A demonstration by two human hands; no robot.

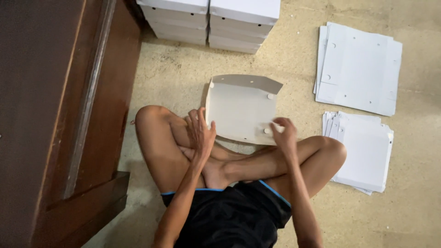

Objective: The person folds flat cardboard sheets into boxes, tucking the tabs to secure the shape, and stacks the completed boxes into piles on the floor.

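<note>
A half-folded white cardboard box [239, 108] lies on the floor in front of my crossed legs, its far flap standing up and its side flaps raised. My left hand [200, 131] rests against the box's near left edge with fingers spread. My right hand [284, 132] presses on the near right corner flap, fingers curled over it.
Two stacks of finished white boxes [209, 20] stand at the far side. A pile of flat white cardboard blanks [358, 69] lies at the right, a second pile [363, 154] nearer my right knee. Dark wooden furniture [55, 115] fills the left. The floor [174, 73] is beige concrete.
</note>
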